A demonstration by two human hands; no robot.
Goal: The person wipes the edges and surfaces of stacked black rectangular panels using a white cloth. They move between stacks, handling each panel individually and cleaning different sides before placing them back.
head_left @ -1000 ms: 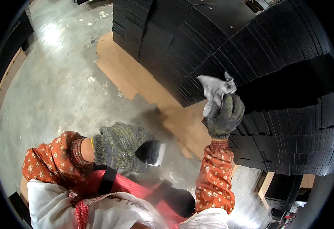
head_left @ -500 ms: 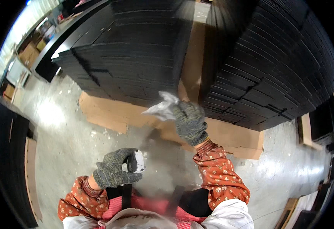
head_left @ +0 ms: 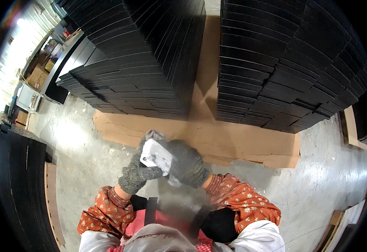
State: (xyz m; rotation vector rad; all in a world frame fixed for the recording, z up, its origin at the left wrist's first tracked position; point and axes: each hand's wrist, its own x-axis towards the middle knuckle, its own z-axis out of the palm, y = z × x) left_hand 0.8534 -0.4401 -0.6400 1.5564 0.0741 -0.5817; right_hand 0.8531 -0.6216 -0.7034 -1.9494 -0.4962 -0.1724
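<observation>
My left hand (head_left: 134, 177), in a grey knitted glove, is closed round a small white block-like object (head_left: 155, 153) with dark smudges and a rounded outline; its exact kind does not show. Against the right side of this object is my right hand (head_left: 188, 166), also gloved and smeared by motion. A greyish-white rag (head_left: 174, 181) shows below the right fingers, with another crumpled bit above the white object. Most of the rag is hidden between the hands. Both hands are in front of my body, above the floor.
Ahead stand two tall stacks of black sheets, a left stack (head_left: 129, 84) and a right stack (head_left: 271, 80), on brown cardboard (head_left: 250, 147) with a narrow gap between them. More dark sheets (head_left: 19, 176) stand at the left edge. A cluttered bench (head_left: 49, 63) is at the far left.
My right hand has come back from near the stacks with the rag and met the white object. My left hand has moved slightly up and right, still gripping it.
</observation>
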